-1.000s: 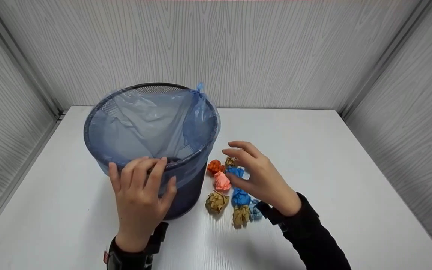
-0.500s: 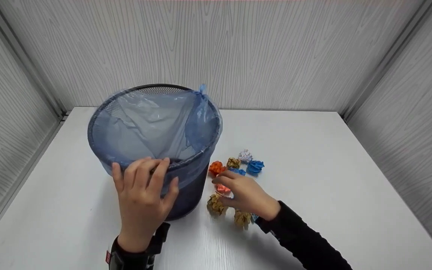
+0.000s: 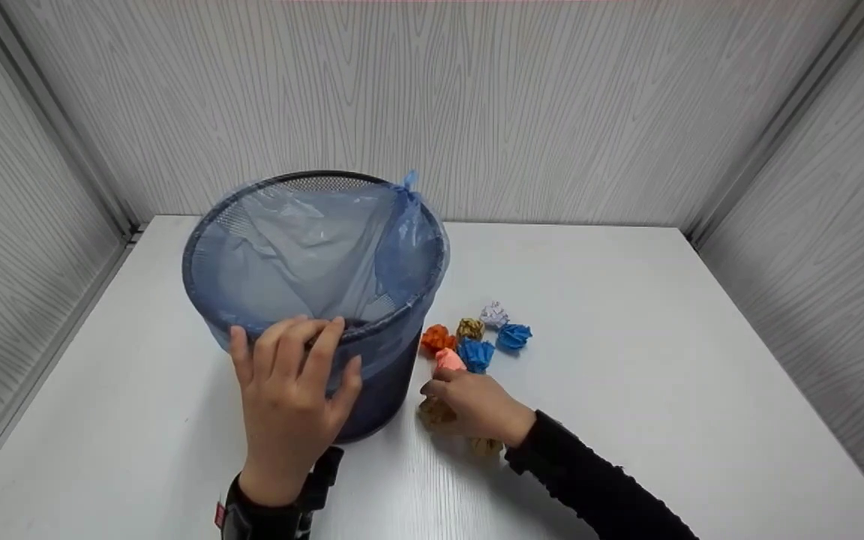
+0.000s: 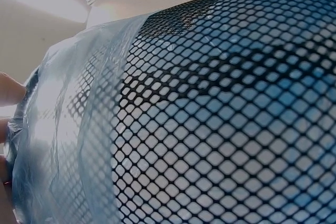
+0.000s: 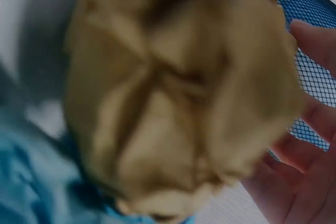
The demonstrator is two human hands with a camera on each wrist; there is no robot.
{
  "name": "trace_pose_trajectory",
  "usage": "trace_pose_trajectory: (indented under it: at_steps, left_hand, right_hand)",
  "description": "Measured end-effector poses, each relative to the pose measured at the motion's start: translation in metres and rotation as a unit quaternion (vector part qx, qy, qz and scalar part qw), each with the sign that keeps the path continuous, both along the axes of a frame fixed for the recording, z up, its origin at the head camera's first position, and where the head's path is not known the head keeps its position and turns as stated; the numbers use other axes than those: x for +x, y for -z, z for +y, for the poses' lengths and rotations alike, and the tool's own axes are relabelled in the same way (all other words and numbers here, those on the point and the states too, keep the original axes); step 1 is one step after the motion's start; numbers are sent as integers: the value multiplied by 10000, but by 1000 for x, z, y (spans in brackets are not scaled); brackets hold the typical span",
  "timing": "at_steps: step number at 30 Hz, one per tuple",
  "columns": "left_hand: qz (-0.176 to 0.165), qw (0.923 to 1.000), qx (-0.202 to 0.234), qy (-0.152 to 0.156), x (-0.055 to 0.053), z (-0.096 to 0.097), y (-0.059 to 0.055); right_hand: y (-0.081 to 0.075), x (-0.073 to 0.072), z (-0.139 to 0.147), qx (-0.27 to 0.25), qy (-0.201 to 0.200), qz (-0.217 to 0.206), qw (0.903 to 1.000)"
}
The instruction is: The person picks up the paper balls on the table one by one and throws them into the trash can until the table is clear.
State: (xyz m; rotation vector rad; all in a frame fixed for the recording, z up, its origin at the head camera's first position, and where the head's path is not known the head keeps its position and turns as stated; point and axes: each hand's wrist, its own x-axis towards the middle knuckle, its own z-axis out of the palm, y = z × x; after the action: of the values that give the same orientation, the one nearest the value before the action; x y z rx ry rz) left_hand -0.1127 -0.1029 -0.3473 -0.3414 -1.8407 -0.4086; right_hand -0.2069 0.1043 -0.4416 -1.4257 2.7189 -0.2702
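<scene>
Right hand [image 3: 481,405]: palm down, fingers bent low over the brown paper ball [image 3: 433,411]; the right wrist view shows the fingers apart from one another, but whether they have closed on the paper I cannot tell.
Left hand [image 3: 286,397]: back of the hand up, fingers hooked over the front rim of the bin [image 3: 383,409], thumb out to the right along its outer side, so it is holding the bin.
Brown paper ball: on the table [image 3: 627,337], just right of the bin's foot, partly covered by the hand; roundish, its long axis unclear.
Bin: black mesh, on the table, wide mouth facing up and towards the head camera, long axis roughly vertical; exactly how far it leans is hard to judge.
Bag [image 3: 301,232]: translucent blue, lining the bin and folded outward over the rim, its knot [image 3: 409,180] sticking up at the right rear; the bottom is hidden.
Other paper balls: pink ball [image 3: 448,359] just beyond the right hand; orange ball [image 3: 438,339] close to the bin; two blue balls [image 3: 475,354], small brown ball [image 3: 469,328] and white ball [image 3: 494,313] behind; second brown ball [image 3: 487,448] partly under the right wrist; pale blue ball [image 5: 26,171] at the left of the right wrist view.
Forearms: black sleeves [image 3: 597,480], the right slanting in from the lower right, the left rising from the bottom edge.
</scene>
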Motion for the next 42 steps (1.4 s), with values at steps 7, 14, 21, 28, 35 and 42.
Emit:
trace_pose_trajectory:
  at_steps: [7, 14, 21, 28, 35, 42]
  left_hand:
    - [-12, 10000, -7, -6, 0, 0, -1]
    - [-41, 10000, -5, 1, 1, 0, -1]
    - [-80, 10000, -5, 14, 2, 0, -1]
    - [-107, 9999, -11, 5, 1, 0, -1]
    - [-116, 9999, -30, -14, 1, 1, 0]
    - [-94, 9999, -60, -20, 1, -1, 0]
  right_hand:
    - [1, 3, -2, 194, 4, -223, 9996]
    - [-1, 4, 0, -48, -78, -276, 9996]
    - [-26, 13, 6, -848, -130, 87, 9963]
    - [-67, 24, 19, -2111, 109, 134, 9773]
    - [-102, 39, 32, -3293, -107, 581, 9424]
    - [-131, 51, 22, -3982, -549, 975, 9104]
